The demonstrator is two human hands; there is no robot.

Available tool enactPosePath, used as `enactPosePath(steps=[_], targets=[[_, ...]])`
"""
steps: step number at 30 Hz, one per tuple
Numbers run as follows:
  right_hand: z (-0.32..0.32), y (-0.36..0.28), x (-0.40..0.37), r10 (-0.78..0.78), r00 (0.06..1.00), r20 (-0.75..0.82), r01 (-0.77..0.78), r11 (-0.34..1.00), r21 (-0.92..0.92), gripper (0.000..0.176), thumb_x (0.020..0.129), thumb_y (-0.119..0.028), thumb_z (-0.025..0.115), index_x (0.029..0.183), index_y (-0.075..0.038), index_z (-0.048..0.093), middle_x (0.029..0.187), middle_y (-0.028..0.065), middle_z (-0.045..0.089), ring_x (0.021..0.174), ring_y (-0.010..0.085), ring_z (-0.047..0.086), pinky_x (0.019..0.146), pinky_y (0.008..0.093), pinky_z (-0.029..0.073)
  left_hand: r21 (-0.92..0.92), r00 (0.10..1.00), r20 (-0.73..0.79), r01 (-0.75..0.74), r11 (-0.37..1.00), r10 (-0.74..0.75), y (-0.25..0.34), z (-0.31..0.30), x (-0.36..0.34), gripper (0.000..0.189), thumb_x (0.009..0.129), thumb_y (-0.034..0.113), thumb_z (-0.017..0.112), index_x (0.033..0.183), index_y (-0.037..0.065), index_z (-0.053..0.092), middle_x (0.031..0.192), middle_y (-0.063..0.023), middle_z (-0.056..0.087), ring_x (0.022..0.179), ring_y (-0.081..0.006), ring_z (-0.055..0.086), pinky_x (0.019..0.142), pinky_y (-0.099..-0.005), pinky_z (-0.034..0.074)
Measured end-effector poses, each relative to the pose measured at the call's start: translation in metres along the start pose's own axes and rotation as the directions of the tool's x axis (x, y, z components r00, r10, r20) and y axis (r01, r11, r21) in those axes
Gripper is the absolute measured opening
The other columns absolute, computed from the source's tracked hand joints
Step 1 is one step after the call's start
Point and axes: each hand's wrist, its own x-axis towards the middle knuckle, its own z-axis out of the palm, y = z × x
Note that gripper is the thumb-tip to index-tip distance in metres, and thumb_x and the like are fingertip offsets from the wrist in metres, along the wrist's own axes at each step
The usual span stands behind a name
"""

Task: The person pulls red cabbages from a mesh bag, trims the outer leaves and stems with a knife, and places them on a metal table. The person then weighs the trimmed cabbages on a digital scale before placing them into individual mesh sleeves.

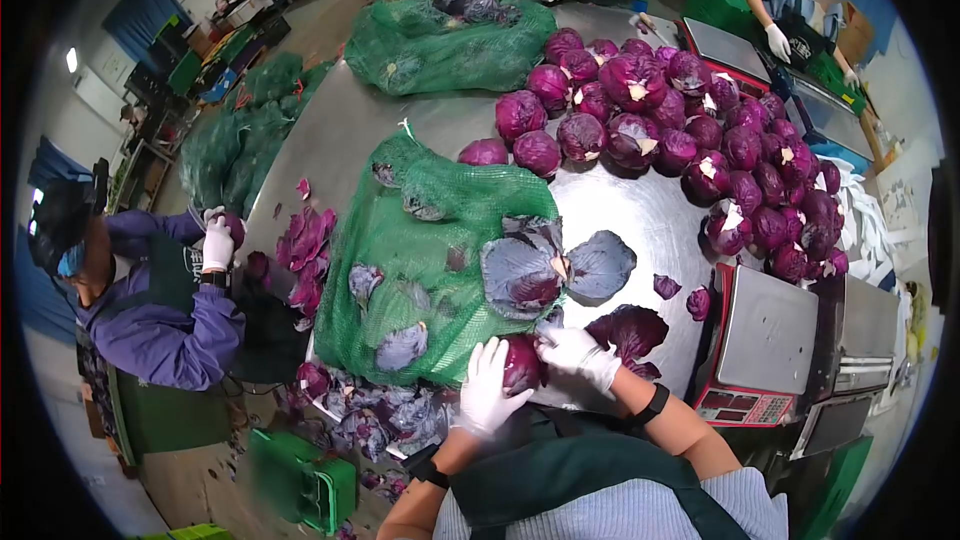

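Note:
A red cabbage [521, 366] is held at the table's front edge, between my two gloved hands. My left hand [488, 387] lies against its left side with the fingers spread over it. On its right side, my right hand [581, 355] has its fingers bent together near the top of the cabbage; what they pinch is too small to make out. Just beyond, loose outer leaves [601, 265] rest on the metal table and on a green mesh bag [450, 210] with cabbages inside. Dark purple leaves [630, 332] lie right of my right hand.
Many cabbages [640, 140] are heaped at the back right. A scale [767, 330] stands right, another [725, 50] behind. A second mesh bag [440, 45] lies at the back. A co-worker [170, 290] holds a cabbage at left; others stand across the table. Trimmed leaves [380, 415] lie front left.

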Motion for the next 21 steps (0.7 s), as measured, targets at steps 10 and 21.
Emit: enactPosePath(steps=[10,21], targets=[[-0.007,0.014,0.0,0.354,0.935,-0.012,-0.322,0.865,0.386,0.014,0.084,-0.016,0.051,0.089,-0.003,0.055,0.06,0.0039,0.056,0.046,0.0104,0.052,0.044,0.0254,0.043,-0.78,0.864,-0.046,0.283,0.559,-0.502,-0.057,0.009,-0.007,0.067,0.073,0.02,0.076,0.124,0.0,0.038,0.114,-0.0131,0.05,0.101,-0.0192,0.053,0.088,-0.0307,0.045],[-0.045,-0.022,-0.031,0.005,0.874,-0.486,-0.014,1.0,-0.015,0.04,0.074,-0.03,0.071,0.102,-0.005,0.059,0.078,0.0112,0.065,0.07,0.0224,0.064,0.066,0.0321,0.051,-0.799,0.847,0.417,0.169,-0.577,-0.329,-0.063,-0.011,0.003,0.062,0.081,0.057,0.049,0.13,0.02,0.041,0.133,-0.0084,0.043,0.12,-0.0306,0.045,0.087,-0.0547,0.046]])
